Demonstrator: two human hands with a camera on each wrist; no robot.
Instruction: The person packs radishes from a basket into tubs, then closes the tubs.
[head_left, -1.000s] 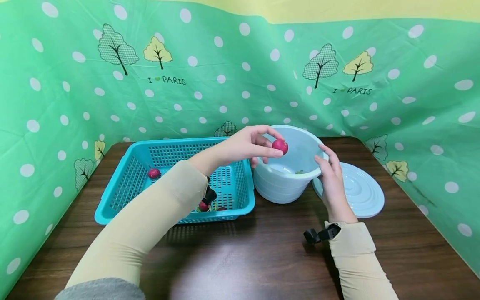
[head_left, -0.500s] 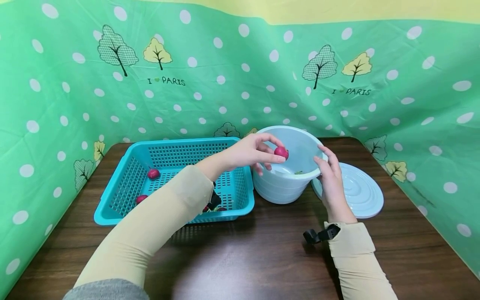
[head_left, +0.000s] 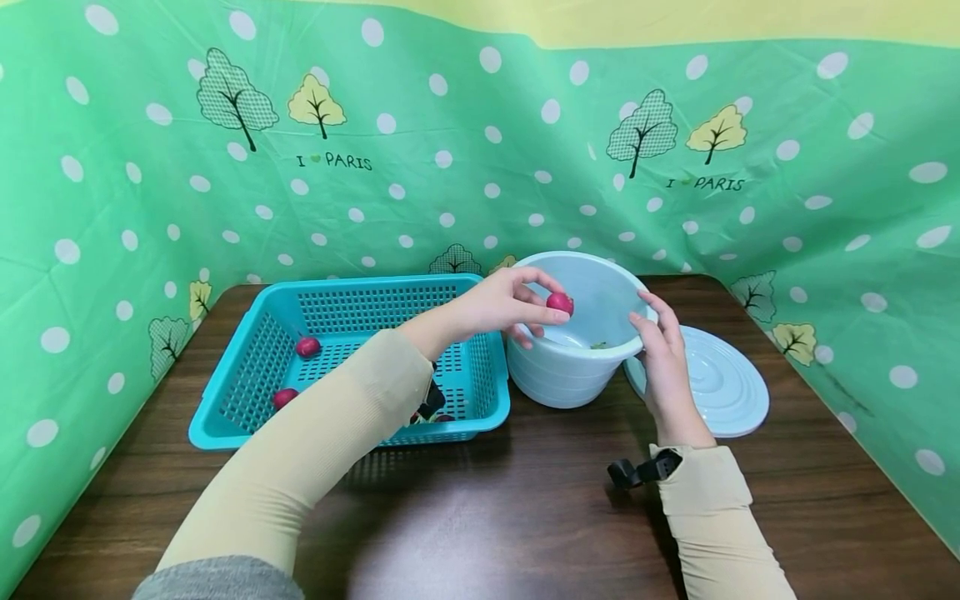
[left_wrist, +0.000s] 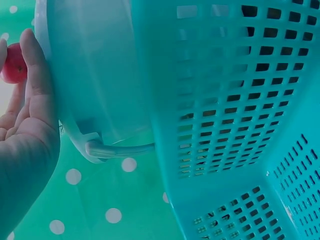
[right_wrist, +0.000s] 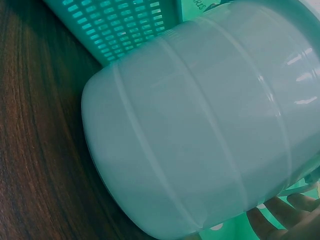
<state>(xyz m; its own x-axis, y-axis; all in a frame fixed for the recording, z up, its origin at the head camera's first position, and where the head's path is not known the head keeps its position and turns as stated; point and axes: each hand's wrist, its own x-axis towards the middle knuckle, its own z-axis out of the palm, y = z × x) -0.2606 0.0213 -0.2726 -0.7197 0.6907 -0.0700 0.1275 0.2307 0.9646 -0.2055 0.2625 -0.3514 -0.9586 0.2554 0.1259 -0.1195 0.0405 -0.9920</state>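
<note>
In the head view, my left hand (head_left: pixel 498 304) pinches a small red radish (head_left: pixel 560 304) between thumb and forefinger over the mouth of a pale blue bucket (head_left: pixel 566 379). The radish (left_wrist: pixel 14 65) shows between the fingers at the left of the left wrist view, beside the bucket wall. My right hand (head_left: pixel 663 354) holds the bucket's right rim, thumb to the front. Its fingers (right_wrist: pixel 285 212) show at the lower right of the right wrist view. A small green-yellow scrap (head_left: pixel 597 345) lies inside the bucket.
A turquoise slotted basket (head_left: pixel 352 286) stands left of the bucket. In it lie a radish (head_left: pixel 307 347), another radish (head_left: pixel 284 398) and some pieces partly hidden by the left sleeve. A round pale blue lid (head_left: pixel 720 383) rests on the wooden table (head_left: pixel 480 517) behind my right hand.
My left hand has come down slightly with the radish, its forearm shifting right and uncovering a second radish in the basket. The right hand and bucket have stayed still.
</note>
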